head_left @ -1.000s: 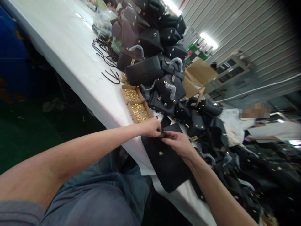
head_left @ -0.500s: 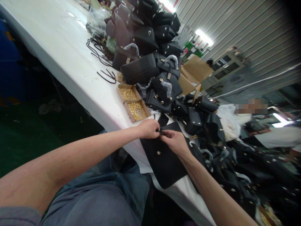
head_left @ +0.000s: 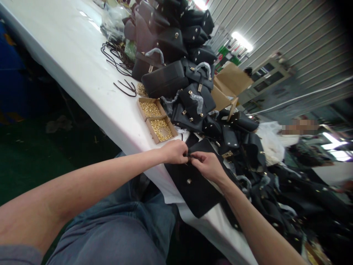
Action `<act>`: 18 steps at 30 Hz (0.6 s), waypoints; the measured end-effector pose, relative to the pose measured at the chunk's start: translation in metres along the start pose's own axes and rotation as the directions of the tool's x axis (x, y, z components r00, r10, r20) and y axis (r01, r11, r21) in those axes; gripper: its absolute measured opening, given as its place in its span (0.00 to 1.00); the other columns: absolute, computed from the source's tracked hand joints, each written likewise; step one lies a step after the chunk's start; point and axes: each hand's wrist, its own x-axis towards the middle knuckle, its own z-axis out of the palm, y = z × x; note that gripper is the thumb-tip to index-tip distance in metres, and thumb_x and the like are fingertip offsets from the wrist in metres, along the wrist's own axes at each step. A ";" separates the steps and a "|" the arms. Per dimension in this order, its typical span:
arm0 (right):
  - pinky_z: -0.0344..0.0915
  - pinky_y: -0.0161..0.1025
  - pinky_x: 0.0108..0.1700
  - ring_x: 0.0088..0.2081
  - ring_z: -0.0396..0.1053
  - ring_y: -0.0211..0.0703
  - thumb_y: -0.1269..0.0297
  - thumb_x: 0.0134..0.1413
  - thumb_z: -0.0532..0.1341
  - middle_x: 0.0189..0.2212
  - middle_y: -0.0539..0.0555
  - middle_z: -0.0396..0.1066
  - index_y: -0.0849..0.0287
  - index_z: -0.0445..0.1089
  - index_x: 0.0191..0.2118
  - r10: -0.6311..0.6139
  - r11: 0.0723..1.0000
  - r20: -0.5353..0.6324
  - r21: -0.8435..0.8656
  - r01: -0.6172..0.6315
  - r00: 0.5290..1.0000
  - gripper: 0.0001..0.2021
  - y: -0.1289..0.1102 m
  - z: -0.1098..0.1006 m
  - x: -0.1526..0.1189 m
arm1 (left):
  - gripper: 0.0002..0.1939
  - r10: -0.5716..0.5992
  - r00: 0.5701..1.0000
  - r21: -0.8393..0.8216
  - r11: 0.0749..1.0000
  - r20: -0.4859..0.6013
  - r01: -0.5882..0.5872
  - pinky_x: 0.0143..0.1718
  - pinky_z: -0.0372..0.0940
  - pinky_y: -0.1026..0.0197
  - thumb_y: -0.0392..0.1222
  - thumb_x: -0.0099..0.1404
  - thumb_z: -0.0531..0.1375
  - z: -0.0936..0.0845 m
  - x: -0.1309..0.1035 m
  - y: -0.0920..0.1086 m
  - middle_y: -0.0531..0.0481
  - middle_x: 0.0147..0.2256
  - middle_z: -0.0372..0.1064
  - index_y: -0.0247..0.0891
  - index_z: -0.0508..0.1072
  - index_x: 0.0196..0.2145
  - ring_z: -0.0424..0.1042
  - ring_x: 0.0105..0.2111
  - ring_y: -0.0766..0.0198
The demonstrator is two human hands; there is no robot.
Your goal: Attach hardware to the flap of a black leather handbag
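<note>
My left hand [head_left: 176, 151] and my right hand [head_left: 205, 165] nearly meet over a flat black panel [head_left: 193, 191] at the near edge of the white table. Both pinch a small dark piece between their fingertips; its shape is mostly hidden. A small shiny metal fitting [head_left: 189, 181] sits on the panel below my fingers. Just beyond my left hand lie two open cardboard trays, one [head_left: 173, 129] nearer and one [head_left: 140, 106] farther, both holding small gold-coloured parts.
Black handbags [head_left: 165, 79] are piled behind the trays. Dark cords [head_left: 125, 88] lie on the white table [head_left: 68, 48]. An open cardboard box [head_left: 234, 79] stands behind the pile. More black bags [head_left: 292, 195] spread at the right, near a white plastic bag [head_left: 271, 141].
The black panel has shifted and turned slightly under my hands, its lower end now a little farther right. Both hands stay together with the small dark piece.
</note>
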 end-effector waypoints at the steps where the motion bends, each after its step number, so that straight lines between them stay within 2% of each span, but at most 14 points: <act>1: 0.65 0.39 0.33 0.32 0.75 0.50 0.59 0.55 0.65 0.29 0.54 0.82 0.59 0.86 0.40 -0.001 1.000 0.006 0.000 0.001 1.000 0.14 0.000 -0.001 0.001 | 0.12 0.003 1.000 -0.003 1.000 -0.004 -0.003 0.28 0.54 0.58 0.48 0.62 0.66 0.001 -0.001 -0.001 0.42 0.30 0.80 0.37 0.87 0.34 0.73 0.29 0.57; 4: 0.63 0.39 0.31 0.30 0.74 0.49 0.58 0.53 0.67 0.26 0.53 0.80 0.59 0.85 0.38 0.004 1.000 0.041 0.006 -0.004 0.999 0.13 -0.001 -0.002 0.003 | 0.12 0.029 1.000 -0.018 0.999 -0.008 -0.030 0.28 0.52 0.58 0.48 0.62 0.67 0.005 -0.002 -0.004 0.42 0.30 0.81 0.38 0.86 0.34 0.73 0.30 0.57; 10: 0.56 0.38 0.30 0.27 0.66 0.42 0.57 0.58 0.64 0.23 0.49 0.72 0.58 0.79 0.31 -0.043 0.996 0.133 -0.070 0.053 0.990 0.12 -0.002 -0.006 0.005 | 0.11 0.055 0.998 -0.032 0.998 0.016 -0.054 0.27 0.50 0.57 0.46 0.61 0.66 0.003 -0.003 -0.006 0.43 0.30 0.80 0.37 0.86 0.32 0.72 0.29 0.58; 18: 0.47 0.38 0.28 0.25 0.55 0.37 0.60 0.59 0.63 0.20 0.45 0.60 0.57 0.68 0.24 -0.040 0.991 0.160 -0.118 0.060 0.986 0.14 -0.011 -0.005 0.004 | 0.11 0.048 0.999 -0.043 0.998 0.015 -0.047 0.26 0.50 0.57 0.45 0.61 0.66 0.001 -0.010 -0.004 0.43 0.29 0.80 0.36 0.86 0.33 0.73 0.29 0.57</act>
